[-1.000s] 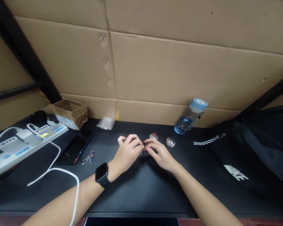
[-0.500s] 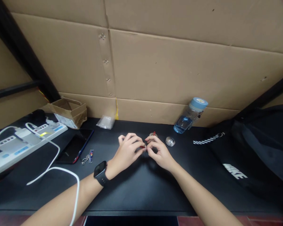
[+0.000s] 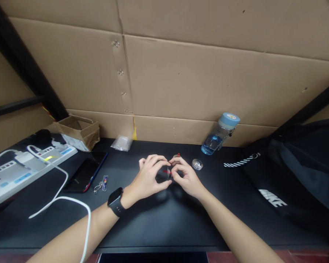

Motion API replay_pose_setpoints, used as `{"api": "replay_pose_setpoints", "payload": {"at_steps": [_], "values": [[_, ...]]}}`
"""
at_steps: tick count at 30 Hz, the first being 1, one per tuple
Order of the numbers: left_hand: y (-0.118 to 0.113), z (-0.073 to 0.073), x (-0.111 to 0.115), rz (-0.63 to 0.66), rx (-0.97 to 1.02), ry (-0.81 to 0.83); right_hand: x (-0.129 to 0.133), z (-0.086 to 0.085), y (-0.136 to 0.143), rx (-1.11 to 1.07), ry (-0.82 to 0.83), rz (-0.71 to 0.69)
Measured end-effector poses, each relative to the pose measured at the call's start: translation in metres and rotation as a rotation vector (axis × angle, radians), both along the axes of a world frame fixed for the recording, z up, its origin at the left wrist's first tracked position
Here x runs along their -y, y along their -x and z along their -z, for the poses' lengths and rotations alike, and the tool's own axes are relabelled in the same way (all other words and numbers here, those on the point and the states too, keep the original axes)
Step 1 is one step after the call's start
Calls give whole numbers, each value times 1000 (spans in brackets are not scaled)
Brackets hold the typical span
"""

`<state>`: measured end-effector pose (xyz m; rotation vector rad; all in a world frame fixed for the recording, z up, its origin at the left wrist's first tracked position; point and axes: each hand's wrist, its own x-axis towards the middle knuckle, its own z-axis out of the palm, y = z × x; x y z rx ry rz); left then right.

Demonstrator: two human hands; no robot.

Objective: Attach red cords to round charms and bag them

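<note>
Between my hands a thin disc (image 3: 168, 172) stands on edge, with a red stem (image 3: 165, 171) through its middle. My left hand (image 3: 150, 174), with a black watch (image 3: 116, 199) on the wrist, curves round the disc, fingertips at its top rim and thumb at the bottom. My right hand (image 3: 186, 177) pinches at the disc's right side, where a bit of red shows. Just behind the right fingers is another piece with a red tip (image 3: 178, 155), partly hidden. A clear round piece (image 3: 197, 164) lies on the black tabletop (image 3: 159, 226) to the right.
A water bottle (image 3: 219, 134) stands at the back right, before a black bag (image 3: 290, 175) with a striped strap (image 3: 239, 162). On the left are a power strip (image 3: 24, 173), white cable (image 3: 71, 197), phone (image 3: 86, 171), keychain (image 3: 101, 183), cardboard box (image 3: 80, 132) and plastic packet (image 3: 122, 143).
My left fingers and thumb have spread from a close pinch at the middle to the disc's top and bottom rim. More of the red stem shows. The right hand has hardly moved.
</note>
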<state>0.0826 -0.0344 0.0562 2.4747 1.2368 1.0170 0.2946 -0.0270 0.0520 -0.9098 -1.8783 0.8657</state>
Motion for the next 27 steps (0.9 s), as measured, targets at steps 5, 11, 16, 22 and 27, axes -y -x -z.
{"api": "replay_pose_setpoints", "payload": {"at_steps": [5, 11, 16, 22, 27], "values": [[2, -5, -1, -36, -30, -3, -2, -7, -7, 57, -56, 57], [4, 0, -2, 7, -146, 14, -5, -6, -14, 267, -172, 39], [10, 2, -9, 65, -223, -11, -10, -6, -25, 511, -272, 34], [33, -2, -28, -90, -202, -57, -23, -2, -46, 744, -233, 246], [47, 4, -41, -122, -239, -22, -34, 8, -55, 795, -211, 342]]}}
